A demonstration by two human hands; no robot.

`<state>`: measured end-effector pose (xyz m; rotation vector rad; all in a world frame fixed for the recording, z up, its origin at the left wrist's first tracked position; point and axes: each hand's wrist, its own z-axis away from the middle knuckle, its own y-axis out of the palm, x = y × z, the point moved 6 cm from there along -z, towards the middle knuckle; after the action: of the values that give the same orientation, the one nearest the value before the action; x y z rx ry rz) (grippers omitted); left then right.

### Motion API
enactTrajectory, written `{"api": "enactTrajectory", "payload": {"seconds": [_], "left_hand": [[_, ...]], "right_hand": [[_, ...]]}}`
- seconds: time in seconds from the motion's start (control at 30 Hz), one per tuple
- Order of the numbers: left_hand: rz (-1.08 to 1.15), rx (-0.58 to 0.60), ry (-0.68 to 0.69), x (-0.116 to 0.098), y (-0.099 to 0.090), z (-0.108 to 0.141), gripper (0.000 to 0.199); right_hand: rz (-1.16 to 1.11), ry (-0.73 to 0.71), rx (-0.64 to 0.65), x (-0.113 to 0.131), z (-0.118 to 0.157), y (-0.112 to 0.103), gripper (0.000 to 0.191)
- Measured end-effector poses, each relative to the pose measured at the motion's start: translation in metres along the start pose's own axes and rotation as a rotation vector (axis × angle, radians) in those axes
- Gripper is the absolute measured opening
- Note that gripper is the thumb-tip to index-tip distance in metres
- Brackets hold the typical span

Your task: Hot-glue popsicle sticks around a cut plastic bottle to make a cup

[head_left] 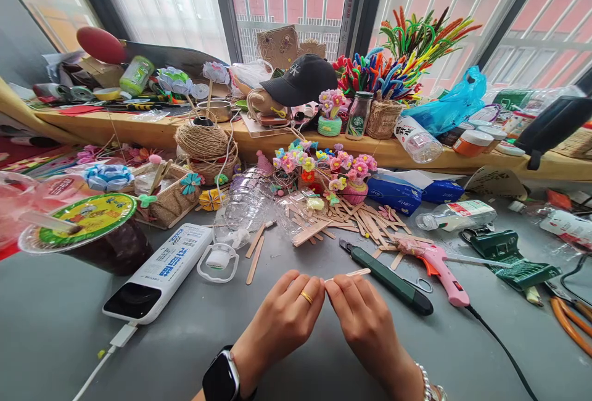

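My left hand [280,321], with a ring and a dark watch, is closed, its fingertips meeting those of my right hand [365,321]. Between them they grip a wooden craft stick [359,272]; its right part pokes out past my right fingers and the rest is mostly hidden. Just beyond my right hand lies a dark green utility knife [391,281], with scissors [423,285] partly under it. A pink glue gun [444,271] rests farther right. Loose craft sticks [255,260] lie ahead of my left hand, and a larger heap [370,225] spreads behind.
On the left stand a lidded drink cup [111,247] and a white power bank [160,274] with a cable. Plastic bottles [247,200], pipe-cleaner flowers [356,169] and twine [206,142] crowd the back. Orange-handled pliers [571,324] lie far right. A cluttered ledge [277,145] runs below the windows.
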<state>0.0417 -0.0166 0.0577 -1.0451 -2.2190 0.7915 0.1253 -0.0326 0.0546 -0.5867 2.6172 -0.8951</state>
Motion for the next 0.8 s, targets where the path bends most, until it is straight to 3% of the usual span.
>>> {"api": "enactTrajectory", "payload": {"seconds": [0.53,0.7,0.8], "left_hand": [[0.071,-0.047,-0.049,0.004,-0.006,0.003,0.022],[0.300,-0.099,-0.334,0.022,-0.006,0.008,0.005],[0.614,-0.012,-0.621,0.037,0.007,0.014,0.014]], "right_hand": [[-0.085,-0.001,-0.018,-0.001,0.005,-0.002,0.020],[-0.134,0.017,-0.040,-0.004,0.012,-0.004,0.012],[-0.144,0.022,-0.056,-0.005,0.015,-0.006,0.013]]}}
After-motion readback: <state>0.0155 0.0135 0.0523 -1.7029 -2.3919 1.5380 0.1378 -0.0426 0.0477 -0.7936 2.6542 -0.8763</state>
